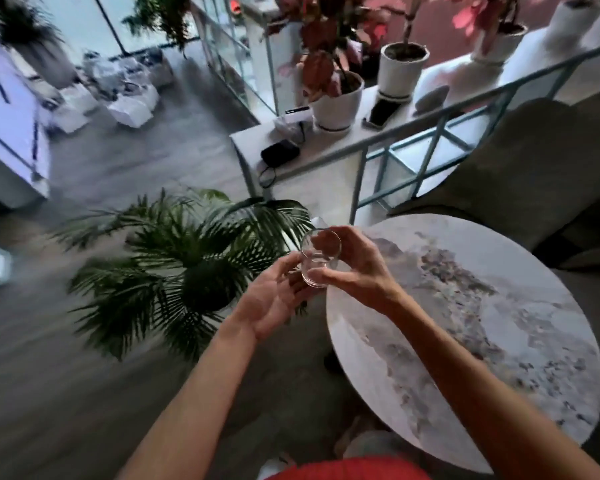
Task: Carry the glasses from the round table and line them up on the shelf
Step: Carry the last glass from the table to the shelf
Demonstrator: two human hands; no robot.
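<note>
A clear drinking glass (318,255) is held in the air just past the left edge of the round marble-patterned table (499,341). My right hand (357,268) grips it from the right, fingers curled over its rim and side. My left hand (274,299) sits palm-up under and to the left of the glass, fingertips touching its lower side. No other glasses show on the tabletop. The white shelf (326,150) runs behind, up and to the right.
A potted palm (194,268) stands on the floor left of the table. The shelf carries potted plants (336,102), a phone (381,112), a black pouch (279,152) and white vases (534,53). A green armchair (534,168) sits behind the table.
</note>
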